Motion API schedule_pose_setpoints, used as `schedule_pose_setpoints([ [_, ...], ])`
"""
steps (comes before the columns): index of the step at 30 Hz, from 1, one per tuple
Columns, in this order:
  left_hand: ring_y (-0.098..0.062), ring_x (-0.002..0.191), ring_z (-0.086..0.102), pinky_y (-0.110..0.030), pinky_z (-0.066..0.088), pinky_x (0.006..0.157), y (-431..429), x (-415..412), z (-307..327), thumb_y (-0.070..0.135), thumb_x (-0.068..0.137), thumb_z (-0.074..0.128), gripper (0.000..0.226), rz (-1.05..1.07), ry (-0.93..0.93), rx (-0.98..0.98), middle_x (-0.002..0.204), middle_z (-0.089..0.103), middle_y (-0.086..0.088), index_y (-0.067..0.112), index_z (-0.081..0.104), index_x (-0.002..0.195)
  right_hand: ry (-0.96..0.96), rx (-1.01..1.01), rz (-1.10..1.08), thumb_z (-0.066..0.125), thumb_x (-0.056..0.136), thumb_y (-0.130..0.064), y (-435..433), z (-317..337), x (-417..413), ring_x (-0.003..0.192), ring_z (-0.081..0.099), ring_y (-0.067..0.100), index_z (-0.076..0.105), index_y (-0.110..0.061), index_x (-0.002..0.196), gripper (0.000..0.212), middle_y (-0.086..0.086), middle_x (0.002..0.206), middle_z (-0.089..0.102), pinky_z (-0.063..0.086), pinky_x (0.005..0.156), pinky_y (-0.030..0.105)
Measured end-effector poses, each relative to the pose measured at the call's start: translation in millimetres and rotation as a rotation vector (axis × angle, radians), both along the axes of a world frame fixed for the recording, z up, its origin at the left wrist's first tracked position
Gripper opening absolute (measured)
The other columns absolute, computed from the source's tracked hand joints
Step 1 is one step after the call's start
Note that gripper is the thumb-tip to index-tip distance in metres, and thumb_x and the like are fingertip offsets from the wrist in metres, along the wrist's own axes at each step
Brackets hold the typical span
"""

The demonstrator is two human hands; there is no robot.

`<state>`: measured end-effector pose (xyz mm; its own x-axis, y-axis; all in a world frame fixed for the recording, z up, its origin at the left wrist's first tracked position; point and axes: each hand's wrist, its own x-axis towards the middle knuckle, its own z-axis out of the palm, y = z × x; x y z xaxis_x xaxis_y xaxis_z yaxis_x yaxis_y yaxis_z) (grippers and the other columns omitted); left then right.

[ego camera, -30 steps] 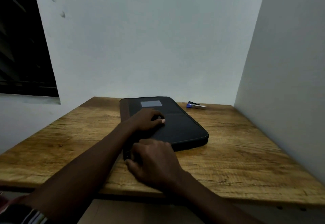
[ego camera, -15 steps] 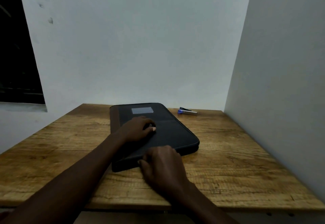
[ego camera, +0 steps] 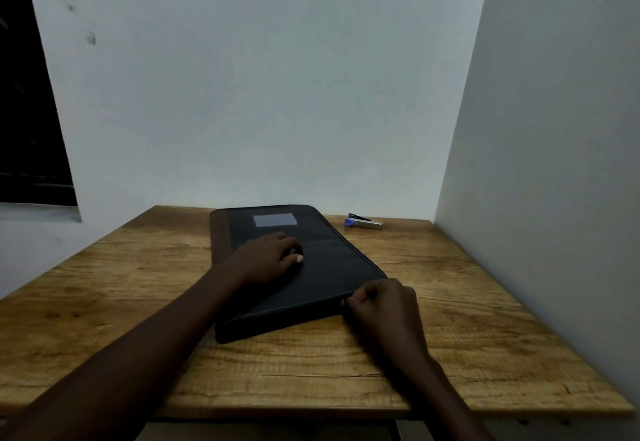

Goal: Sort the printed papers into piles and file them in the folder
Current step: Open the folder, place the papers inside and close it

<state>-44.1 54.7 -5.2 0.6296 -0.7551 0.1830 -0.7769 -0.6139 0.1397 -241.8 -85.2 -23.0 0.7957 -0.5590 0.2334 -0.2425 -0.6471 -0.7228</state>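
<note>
Closed black rectangular fabric folder (ego camera: 332, 267), grey label patch (ego camera: 275, 220) on top, lies flat under the relaxed left hand (ego camera: 266, 257); the right hand (ego camera: 384, 305) pinches its near corner, perhaps a zip pull.

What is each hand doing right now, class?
Left hand: open, resting on the black folder, gripping nothing.
Right hand: closed, pinching the folder's near right corner.

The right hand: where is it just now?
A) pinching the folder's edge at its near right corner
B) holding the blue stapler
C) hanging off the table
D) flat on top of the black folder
A: the right hand has its fingers curled at the near right corner of the black folder, pinching its edge.
</note>
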Motion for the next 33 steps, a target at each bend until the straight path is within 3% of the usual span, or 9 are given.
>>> schedule_pose_setpoints([
  [8, -0.017, 0.121, 0.050, -0.034, 0.044, 0.095, -0.7, 1.3, 2.9, 0.043, 0.101, 0.043, 0.034, -0.029, -0.039, 0.037, 0.129, 0.051, 0.000, 0.025, 0.054, 0.129, -0.011, -0.002, -0.083, 0.072, 0.083, -0.023, -34.4, 6.4, -3.3, 0.064, 0.065, 0.008, 0.070, -0.020, 0.066, 0.018, -0.003, 0.066, 0.069, 0.056, 0.061, 0.028],
  [13, -0.019, 0.122, 0.049, -0.038, 0.045, 0.095, -0.6, 4.5, 5.7, 0.047, 0.100, 0.043, 0.036, -0.035, -0.050, 0.089, 0.129, 0.051, 0.000, 0.025, 0.052, 0.127, -0.006, -0.012, -0.076, 0.070, 0.084, -0.019, -47.7, 6.0, -1.3, 0.068, 0.066, 0.009, 0.070, -0.020, 0.067, 0.017, -0.003, 0.069, 0.069, 0.056, 0.066, 0.030],
  [16, -0.019, 0.123, 0.048, -0.040, 0.045, 0.095, 0.8, 5.9, 3.6, 0.049, 0.100, 0.042, 0.037, -0.034, -0.066, 0.088, 0.130, 0.051, 0.001, 0.026, 0.052, 0.127, 0.000, -0.019, -0.049, 0.068, 0.087, -0.020, -55.6, 7.4, 2.3, 0.070, 0.064, 0.008, 0.070, -0.019, 0.071, 0.017, -0.004, 0.072, 0.069, 0.046, 0.058, 0.021],
  [22, -0.019, 0.126, 0.046, -0.039, 0.042, 0.096, 0.4, 7.6, 3.0, 0.050, 0.100, 0.040, 0.039, -0.042, -0.077, 0.112, 0.133, 0.049, 0.001, 0.026, 0.050, 0.128, 0.061, -0.008, 0.052, 0.064, 0.092, -0.017, -77.7, 9.5, 16.4, 0.079, 0.061, -0.002, 0.073, -0.022, 0.088, 0.011, -0.009, 0.087, 0.070, 0.038, 0.058, 0.011],
  [29, -0.013, 0.114, 0.051, -0.037, 0.045, 0.096, 0.2, 20.8, 15.2, 0.048, 0.095, 0.055, 0.033, -0.124, 0.023, 0.069, 0.117, 0.056, 0.005, 0.027, 0.059, 0.120, 0.190, 0.045, 0.222, 0.063, 0.091, -0.017, -105.4, 20.8, 56.6, 0.088, 0.067, 0.006, 0.075, -0.022, 0.089, 0.013, -0.008, 0.090, 0.073, 0.050, 0.076, 0.023],
  [33, -0.013, 0.108, 0.054, -0.043, 0.046, 0.096, -2.3, 39.5, 20.1, 0.038, 0.088, 0.068, 0.031, -0.152, 0.103, 0.018, 0.112, 0.059, 0.007, 0.027, 0.064, 0.116, 0.218, 0.062, 0.264, 0.062, 0.092, -0.014, -111.6, 22.6, 88.1, 0.088, 0.069, 0.009, 0.074, -0.017, 0.091, 0.013, -0.004, 0.094, 0.073, 0.054, 0.078, 0.023],
])
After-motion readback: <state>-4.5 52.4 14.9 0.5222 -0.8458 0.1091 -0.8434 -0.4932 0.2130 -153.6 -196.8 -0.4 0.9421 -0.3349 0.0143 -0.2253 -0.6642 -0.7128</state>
